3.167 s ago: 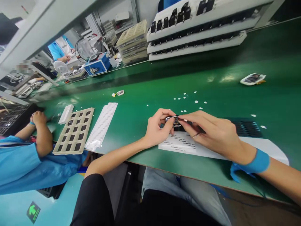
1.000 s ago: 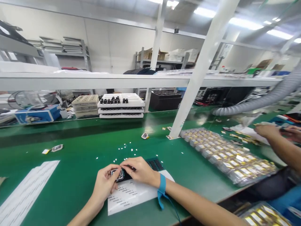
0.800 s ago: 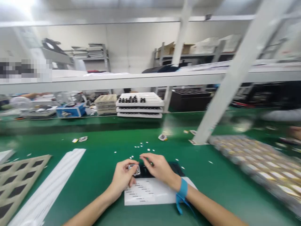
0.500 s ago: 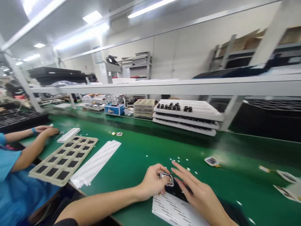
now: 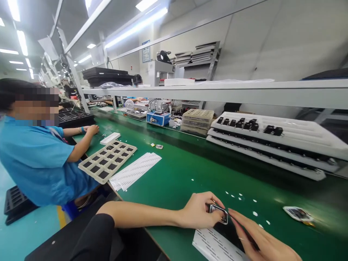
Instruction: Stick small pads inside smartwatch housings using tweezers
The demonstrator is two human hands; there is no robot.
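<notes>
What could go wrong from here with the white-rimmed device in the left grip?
1. The left grip has its thumb over the face of the white-rimmed device; pressing might disturb it.
2. White scraps lie loose on the green bench; one might stick if the device touches down there.

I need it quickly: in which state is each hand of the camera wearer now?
Left hand: closed, holding a small light-rimmed device casing.
Right hand: fingertips close beside the casing; whether it holds anything cannot be told.
</notes>
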